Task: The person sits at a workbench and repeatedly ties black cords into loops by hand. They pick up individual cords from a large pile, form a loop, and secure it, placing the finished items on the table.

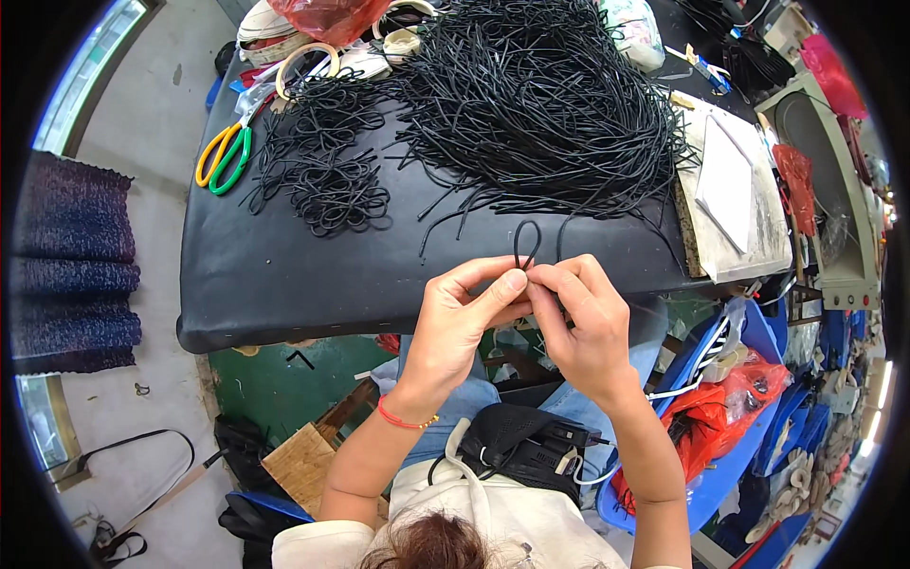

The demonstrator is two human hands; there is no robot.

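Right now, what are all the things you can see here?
cord loop: one, black, pinched between both hands above the table edge
loose cords: a big pile, black, table's far middle
looped cords: a smaller heap, black, left of the big pile
scissors: one pair, yellow and green handles, table's left edge
table: one, black top
plastic bag: one, red, far edge
wristband: one, red, left wrist
left hand: pinching the loop
right hand: pinching the loop
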